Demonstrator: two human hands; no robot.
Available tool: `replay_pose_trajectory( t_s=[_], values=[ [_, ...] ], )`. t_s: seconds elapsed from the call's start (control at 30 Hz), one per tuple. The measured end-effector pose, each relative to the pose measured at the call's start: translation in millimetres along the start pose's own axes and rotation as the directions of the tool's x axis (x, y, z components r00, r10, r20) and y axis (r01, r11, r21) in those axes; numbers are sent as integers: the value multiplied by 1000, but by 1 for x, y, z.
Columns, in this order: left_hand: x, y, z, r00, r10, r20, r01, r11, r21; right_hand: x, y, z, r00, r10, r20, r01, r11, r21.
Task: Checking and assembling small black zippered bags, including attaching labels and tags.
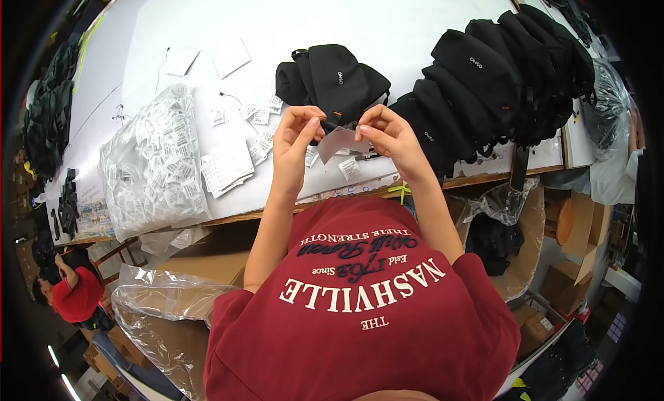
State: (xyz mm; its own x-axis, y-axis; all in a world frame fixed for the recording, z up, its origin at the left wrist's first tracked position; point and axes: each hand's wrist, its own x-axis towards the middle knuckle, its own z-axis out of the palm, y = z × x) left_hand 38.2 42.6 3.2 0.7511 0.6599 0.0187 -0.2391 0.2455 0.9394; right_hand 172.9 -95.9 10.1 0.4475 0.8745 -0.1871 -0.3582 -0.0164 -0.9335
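Note:
A small black bag lies on the white table before me, a small orange tab at its near end. My left hand is closed in a pinch on the bag's near edge. My right hand is also pinched, at the upper edge of a pale blank card. The card hangs tilted between both hands, below the bag. Whether my right fingertips grip the card or a thin cord on it, I cannot make out.
A clear plastic bag of white labels sits left, beside stacked printed cards. Loose labels lie nearer the middle. Black bags are piled right. Below the table edge stand plastic-lined cartons. Another person is far left.

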Motion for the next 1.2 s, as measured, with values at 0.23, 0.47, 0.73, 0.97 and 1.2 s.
replay_pose_trajectory(
  t_s=[0.23, 0.47, 0.73, 0.97, 1.2],
  values=[
    [-1, 14, 12, 992, -109, 63, 110, 994, -11, -4, -1, 5, 999, -8, 34, 3, 988, 157],
    [-2, 8, 16, 988, -130, 81, 113, 975, 190, -5, 1, 9, 988, -152, 15, 151, 987, 54],
    [-2, 8, 19, 989, -134, 57, 116, 962, 248, -5, 2, 20, 968, -250, -7, 249, 968, -42],
    [-3, 9, 18, 989, -138, 55, 118, 953, 280, -6, 2, 22, 958, -283, -38, 274, 948, -163],
    [-3, 8, 19, 990, -139, 31, 126, 958, 257, -7, 1, 23, 950, -305, -64, 281, 926, -251]
  ],
)
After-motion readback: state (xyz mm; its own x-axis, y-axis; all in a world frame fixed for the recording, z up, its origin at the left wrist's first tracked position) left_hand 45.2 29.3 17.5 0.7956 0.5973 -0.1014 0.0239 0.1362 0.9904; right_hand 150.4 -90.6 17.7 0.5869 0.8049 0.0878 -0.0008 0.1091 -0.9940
